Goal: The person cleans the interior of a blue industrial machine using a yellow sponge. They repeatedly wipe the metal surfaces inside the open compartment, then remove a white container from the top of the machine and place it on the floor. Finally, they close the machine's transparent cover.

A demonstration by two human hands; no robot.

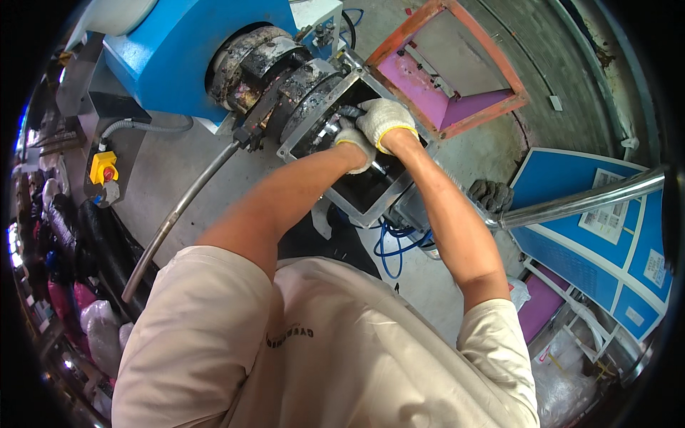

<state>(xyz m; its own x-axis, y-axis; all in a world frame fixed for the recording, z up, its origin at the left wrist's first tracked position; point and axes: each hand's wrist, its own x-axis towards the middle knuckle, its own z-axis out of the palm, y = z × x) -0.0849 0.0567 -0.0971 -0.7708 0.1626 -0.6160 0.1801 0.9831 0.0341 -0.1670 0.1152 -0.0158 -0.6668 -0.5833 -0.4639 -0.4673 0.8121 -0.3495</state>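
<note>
Both my hands wear off-white knit gloves with yellow cuffs and reach into an open square metal housing [298,148] with a flanged rim. My left hand [354,145] is low inside it, fingers bent toward the dark, shiny interior and partly hidden. My right hand [387,121] sits just beyond and to the right, near the far rim, its fingers curled inward beside a dark, stubby shape [349,111]. That shape could be a stained glove finger or a small part. What the fingers close on is hidden. A grimy round machine barrel [260,68] joins the housing on the left.
A blue machine cover [168,60] surrounds the barrel. A long metal bar [178,214] slants down at left, near a yellow switch box [104,168]. An orange-edged hatch frame [510,107] stands beyond. At right are a steel pipe [585,201], a blue cabinet [564,178] and blue hoses [391,251].
</note>
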